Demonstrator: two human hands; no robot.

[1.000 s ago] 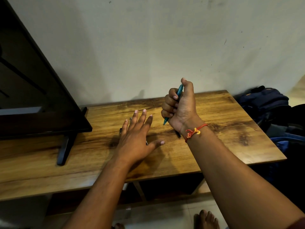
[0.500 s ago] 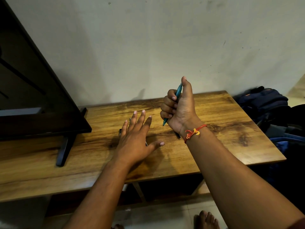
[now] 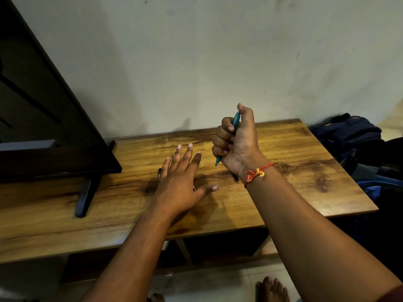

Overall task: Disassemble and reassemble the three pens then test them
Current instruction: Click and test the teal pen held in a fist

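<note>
One teal pen (image 3: 236, 119) stands upright in the tight fist of my right hand (image 3: 238, 144), thumb on top, while left of it my flat, spread left hand (image 3: 181, 179) covers what may be another pen (image 3: 159, 174), so testing looks barely begun.

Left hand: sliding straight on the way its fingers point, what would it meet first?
Ahead of the left hand lies only bare table, then probably the wall; the right hand gripping the teal pen seems off that line.

dim, warm | soft hand shadows on table (image 3: 283, 149) | wide-angle bowing at edges | left side perhaps underexposed
</note>
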